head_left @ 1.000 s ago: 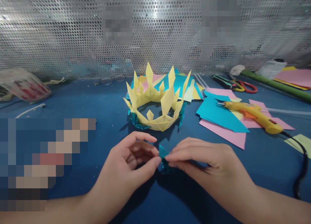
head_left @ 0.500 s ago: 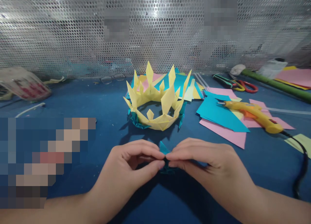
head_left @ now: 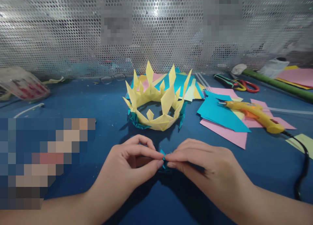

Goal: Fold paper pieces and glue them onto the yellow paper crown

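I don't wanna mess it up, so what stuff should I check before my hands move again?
1. Both hands on the paper: ok. Fingertips of the left hand and right hand touch the small blue paper piece.
2. Folds neat: cannot tell. Fingers hide much of it.
3. Yellow crown safe from bumps: ok. It stands upright beyond the hands, not touching them.
4. Glue gun away from fingers: ok. It lies off to the right.
5. Glue gun clear of paper: not ok. It rests on loose coloured sheets.
6. Glue gun cool: cannot tell.
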The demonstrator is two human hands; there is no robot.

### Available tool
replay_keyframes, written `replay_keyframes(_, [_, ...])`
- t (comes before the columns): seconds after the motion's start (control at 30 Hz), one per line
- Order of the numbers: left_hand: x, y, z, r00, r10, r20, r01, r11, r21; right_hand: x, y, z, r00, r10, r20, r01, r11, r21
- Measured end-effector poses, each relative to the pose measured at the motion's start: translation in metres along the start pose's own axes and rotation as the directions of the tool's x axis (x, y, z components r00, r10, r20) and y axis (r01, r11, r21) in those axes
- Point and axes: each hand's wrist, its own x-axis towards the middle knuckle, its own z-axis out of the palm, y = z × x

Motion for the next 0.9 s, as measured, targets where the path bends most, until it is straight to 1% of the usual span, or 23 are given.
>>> replay_keyframes(0.23, [0.002,-0.003,0.000,1.000,0.014,0.026,-0.015,1.000,0.027,0.000,-0.001,0.002,1.000,-0.017,0.001,0.017,0.997,-0.080])
replay_keyframes(0.4, [0.003,-0.004,0.001,1.000,0.014,0.018,-0.015,0.999,0.032,-0.001,0.000,0.000,0.994,-0.101,0.036,0.106,0.977,-0.186])
replay_keyframes(0.5, [0.003,-0.004,0.001,1.000,0.002,0.012,-0.002,1.000,0.028,-0.001,0.004,-0.003,0.986,-0.160,0.050,0.167,0.949,-0.266])
replay_keyframes(0.57, [0.003,-0.004,0.002,1.000,0.001,0.020,-0.001,0.999,0.032,0.000,0.005,-0.005,0.971,-0.225,0.086,0.241,0.911,-0.335])
replay_keyframes(0.63, [0.002,-0.004,0.002,1.000,0.002,0.031,-0.003,0.999,0.036,0.002,0.004,-0.007,0.948,-0.284,0.145,0.319,0.855,-0.410])
replay_keyframes(0.73, [0.000,-0.003,0.002,0.998,0.001,0.067,-0.003,0.999,0.044,0.005,-0.002,-0.010,0.924,-0.316,0.214,0.382,0.774,-0.505])
replay_keyframes(0.83, [-0.002,0.000,0.002,0.991,-0.022,0.130,0.004,0.991,0.132,0.005,-0.007,-0.011,0.900,-0.367,0.234,0.433,0.709,-0.556])
replay_keyframes(0.9, [-0.004,0.002,0.003,0.983,-0.042,0.178,0.003,0.976,0.217,0.003,-0.009,-0.010,0.884,-0.403,0.239,0.464,0.685,-0.561])
